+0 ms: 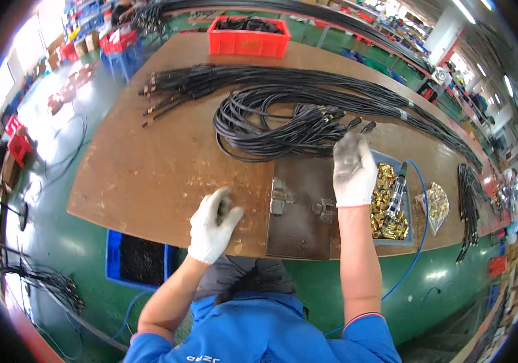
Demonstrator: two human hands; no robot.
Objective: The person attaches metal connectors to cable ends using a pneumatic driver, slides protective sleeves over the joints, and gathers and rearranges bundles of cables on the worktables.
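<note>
Head view: a coil of black cables (234,124) is lying at 1 o'clock, its smooth loops overlapping and its metal-tipped ends bunching toward your right hand (354,169). That white-gloved hand is hovering at 3 o'clock, blurred; whether it is gripping anything cannot be told. Well apart, your left hand (213,225) is curving at 8 o'clock, thumb spread from fingers. Beneath, a scuffed brown table (150,166) is bearing a tray (412,212) of brass pieces (381,212) at 3 o'clock. Green floor (307,278) is surrounding it; a red bin (250,43) is sitting at 12.
</note>
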